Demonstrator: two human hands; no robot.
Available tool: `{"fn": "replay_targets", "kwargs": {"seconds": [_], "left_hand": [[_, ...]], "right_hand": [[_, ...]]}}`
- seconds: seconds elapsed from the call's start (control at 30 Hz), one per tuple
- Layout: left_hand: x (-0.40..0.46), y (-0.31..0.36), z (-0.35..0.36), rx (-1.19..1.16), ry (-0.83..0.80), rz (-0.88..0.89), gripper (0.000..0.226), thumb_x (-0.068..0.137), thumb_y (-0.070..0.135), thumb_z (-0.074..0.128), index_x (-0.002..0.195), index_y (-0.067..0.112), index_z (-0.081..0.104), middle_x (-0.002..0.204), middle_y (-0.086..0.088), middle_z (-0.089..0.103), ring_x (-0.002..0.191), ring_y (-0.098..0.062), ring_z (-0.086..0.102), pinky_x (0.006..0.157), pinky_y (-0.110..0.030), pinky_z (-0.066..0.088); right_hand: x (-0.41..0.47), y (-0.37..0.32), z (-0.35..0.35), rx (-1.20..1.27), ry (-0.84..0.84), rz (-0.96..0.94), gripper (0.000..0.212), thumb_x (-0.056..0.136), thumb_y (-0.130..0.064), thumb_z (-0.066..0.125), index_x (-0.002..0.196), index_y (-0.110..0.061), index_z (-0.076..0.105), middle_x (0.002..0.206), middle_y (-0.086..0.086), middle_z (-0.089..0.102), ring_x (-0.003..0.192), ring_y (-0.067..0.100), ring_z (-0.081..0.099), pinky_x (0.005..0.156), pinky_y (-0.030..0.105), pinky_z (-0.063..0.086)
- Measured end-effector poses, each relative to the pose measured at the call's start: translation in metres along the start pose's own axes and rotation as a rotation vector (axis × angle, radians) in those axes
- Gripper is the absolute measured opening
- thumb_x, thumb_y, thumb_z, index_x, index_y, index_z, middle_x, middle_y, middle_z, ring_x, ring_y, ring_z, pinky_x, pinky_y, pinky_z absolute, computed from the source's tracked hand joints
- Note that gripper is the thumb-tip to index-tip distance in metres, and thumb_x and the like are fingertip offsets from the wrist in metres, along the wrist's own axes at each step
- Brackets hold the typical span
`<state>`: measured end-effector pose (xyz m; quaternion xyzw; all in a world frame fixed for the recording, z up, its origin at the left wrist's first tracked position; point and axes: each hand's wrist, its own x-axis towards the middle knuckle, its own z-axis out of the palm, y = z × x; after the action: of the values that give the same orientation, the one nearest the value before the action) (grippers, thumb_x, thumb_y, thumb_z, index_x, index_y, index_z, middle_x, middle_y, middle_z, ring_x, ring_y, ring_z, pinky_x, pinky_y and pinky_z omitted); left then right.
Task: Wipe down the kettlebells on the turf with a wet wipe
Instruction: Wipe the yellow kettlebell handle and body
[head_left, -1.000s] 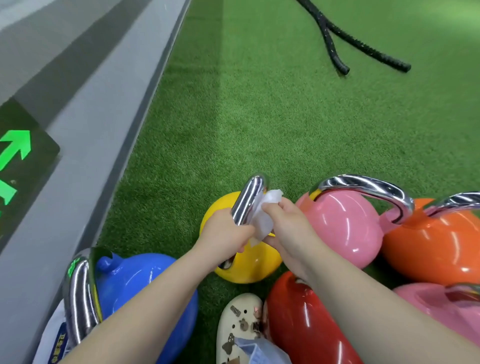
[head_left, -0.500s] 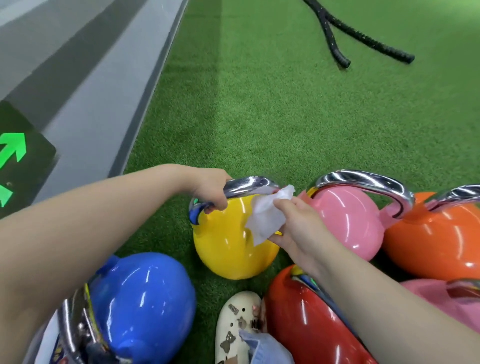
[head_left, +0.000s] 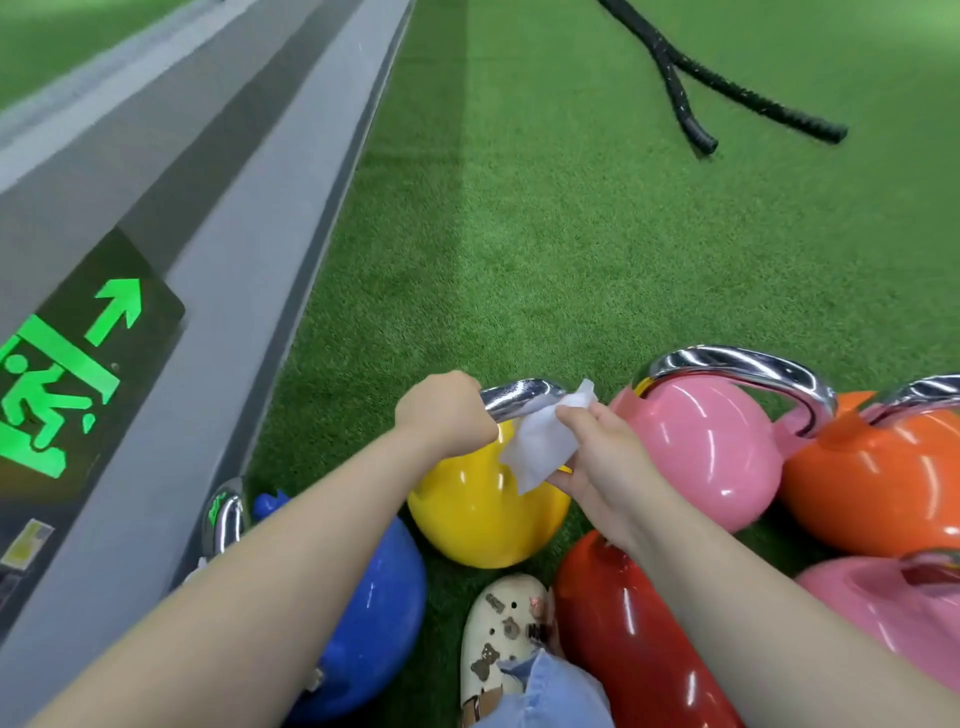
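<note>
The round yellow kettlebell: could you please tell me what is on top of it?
On the round yellow kettlebell sits its chrome handle. The left hand grips the handle's left part; the right hand holds a white wet wipe against its right end. Both covered parts are hidden.

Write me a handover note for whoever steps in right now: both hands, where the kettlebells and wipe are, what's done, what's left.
Left hand grips the chrome handle of the yellow kettlebell, steadying it on the turf.
Right hand pinches the wet wipe against that handle's right side.
In progress: yellow handle. Nothing shows which bells are finished.
Possibly left: pink kettlebell, orange kettlebell, red kettlebell, blue kettlebell, second pink kettlebell, clustered around the yellow one.
</note>
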<state>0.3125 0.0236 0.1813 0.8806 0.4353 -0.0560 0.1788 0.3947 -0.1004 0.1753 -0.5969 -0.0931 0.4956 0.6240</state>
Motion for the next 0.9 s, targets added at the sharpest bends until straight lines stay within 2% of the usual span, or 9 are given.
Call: {"fn": "replay_targets", "kwargs": {"seconds": [0.2, 0.3, 0.37, 0.47, 0.57, 0.63, 0.7, 0.8, 0.9], "left_hand": [[-0.022, -0.001, 0.017, -0.216, 0.121, -0.206, 0.010, 0.076, 0.023, 0.058, 0.076, 0.019, 0.049, 0.079, -0.002, 0.057, 0.090, -0.031, 0.060, 0.066, -0.027, 0.040], [-0.025, -0.012, 0.020, -0.389, 0.089, -0.102, 0.046, 0.076, 0.031, 0.067, 0.118, 0.025, 0.049, 0.106, 0.000, 0.062, 0.104, -0.023, 0.058, 0.079, -0.030, 0.045], [-0.037, -0.017, 0.019, -0.578, 0.299, 0.083, 0.058, 0.078, 0.027, 0.069, 0.131, 0.018, 0.046, 0.120, 0.003, 0.057, 0.115, -0.014, 0.052, 0.096, -0.024, 0.039], [-0.066, -0.016, 0.020, -0.986, 0.548, 0.218, 0.026, 0.084, 0.028, 0.052, 0.109, 0.025, 0.058, 0.109, 0.012, 0.061, 0.107, 0.001, 0.056, 0.091, -0.010, 0.041], [-0.077, -0.012, 0.025, -1.435, 0.311, 0.143, 0.024, 0.086, 0.043, 0.053, 0.104, 0.029, 0.059, 0.106, 0.001, 0.067, 0.101, -0.009, 0.064, 0.086, -0.020, 0.050], [-0.077, -0.010, 0.027, -1.533, 0.131, 0.056, 0.029, 0.090, 0.041, 0.048, 0.107, 0.020, 0.057, 0.107, -0.009, 0.065, 0.091, -0.013, 0.065, 0.080, -0.019, 0.053], [-0.077, -0.012, 0.030, -1.546, 0.027, 0.041, 0.035, 0.090, 0.041, 0.050, 0.103, 0.010, 0.060, 0.096, -0.011, 0.066, 0.081, -0.013, 0.065, 0.076, -0.021, 0.053], [-0.079, -0.022, 0.037, -1.597, 0.167, 0.025, 0.023, 0.068, 0.030, 0.069, 0.081, 0.012, 0.065, 0.076, 0.001, 0.066, 0.076, -0.012, 0.060, 0.075, -0.029, 0.050], [-0.087, -0.030, 0.043, -1.638, 0.379, -0.058, 0.012, 0.068, 0.015, 0.070, 0.073, 0.015, 0.060, 0.063, 0.010, 0.060, 0.063, -0.004, 0.055, 0.060, -0.016, 0.047]], "right_hand": [[-0.006, -0.005, 0.012, -0.069, -0.022, -0.061, 0.014, 0.097, -0.012, 0.043, 0.089, -0.016, 0.054, 0.091, 0.008, 0.064, 0.074, 0.015, 0.063, 0.063, 0.032, 0.052], [-0.018, -0.007, 0.006, -0.131, -0.077, -0.081, 0.011, 0.095, -0.011, 0.047, 0.085, -0.013, 0.050, 0.091, 0.014, 0.064, 0.076, 0.021, 0.064, 0.064, 0.035, 0.054], [-0.025, -0.011, 0.000, -0.152, -0.140, -0.099, 0.013, 0.093, -0.013, 0.050, 0.080, -0.015, 0.050, 0.089, 0.014, 0.064, 0.079, 0.023, 0.063, 0.068, 0.038, 0.054], [-0.027, -0.017, -0.003, -0.181, -0.218, -0.103, 0.013, 0.091, -0.019, 0.054, 0.079, -0.015, 0.052, 0.085, 0.013, 0.063, 0.075, 0.020, 0.061, 0.068, 0.036, 0.049], [-0.024, -0.014, 0.003, -0.151, -0.286, -0.066, 0.020, 0.085, -0.024, 0.064, 0.095, -0.010, 0.056, 0.097, 0.019, 0.061, 0.087, 0.026, 0.056, 0.074, 0.039, 0.044], [-0.022, -0.012, 0.007, -0.072, -0.341, -0.028, 0.038, 0.080, -0.025, 0.070, 0.108, -0.005, 0.054, 0.100, 0.017, 0.062, 0.090, 0.027, 0.056, 0.072, 0.036, 0.045], [-0.022, -0.011, 0.012, -0.023, -0.381, -0.016, 0.029, 0.080, -0.021, 0.068, 0.102, -0.007, 0.056, 0.092, 0.012, 0.066, 0.082, 0.022, 0.062, 0.067, 0.031, 0.049], [-0.015, -0.007, 0.014, -0.100, -0.309, -0.021, 0.015, 0.077, -0.014, 0.069, 0.080, -0.017, 0.055, 0.078, 0.008, 0.061, 0.066, 0.018, 0.056, 0.055, 0.028, 0.044], [-0.003, -0.010, 0.022, -0.303, -0.208, -0.127, 0.016, 0.069, -0.018, 0.069, 0.072, -0.029, 0.057, 0.079, 0.009, 0.056, 0.072, 0.021, 0.047, 0.061, 0.034, 0.037]]}}
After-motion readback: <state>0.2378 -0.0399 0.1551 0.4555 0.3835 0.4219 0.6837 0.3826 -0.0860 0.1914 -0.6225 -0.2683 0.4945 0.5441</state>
